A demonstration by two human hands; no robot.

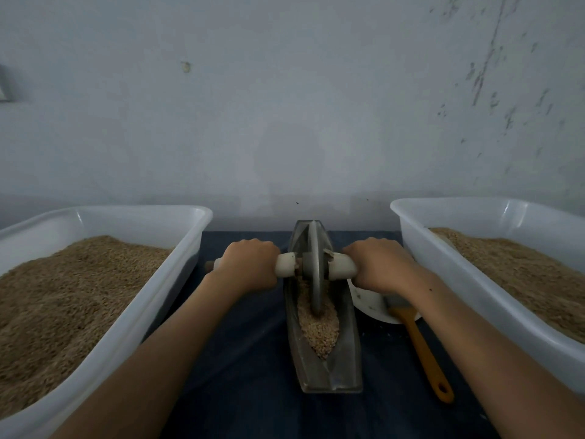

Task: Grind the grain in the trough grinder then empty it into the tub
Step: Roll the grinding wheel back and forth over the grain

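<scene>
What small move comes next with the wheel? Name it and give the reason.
Probably roll the wheel toward the near end of the trough. Both the left hand and the right hand grip the axle handles, and the grain lying ahead of the wheel there looks coarse.

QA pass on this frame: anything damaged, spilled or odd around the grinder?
Yes. The white wrap on the wheel's axle handle looks torn and ragged beside the grey grinding wheel, on both sides. No grain shows spilled outside the metal trough.
</scene>
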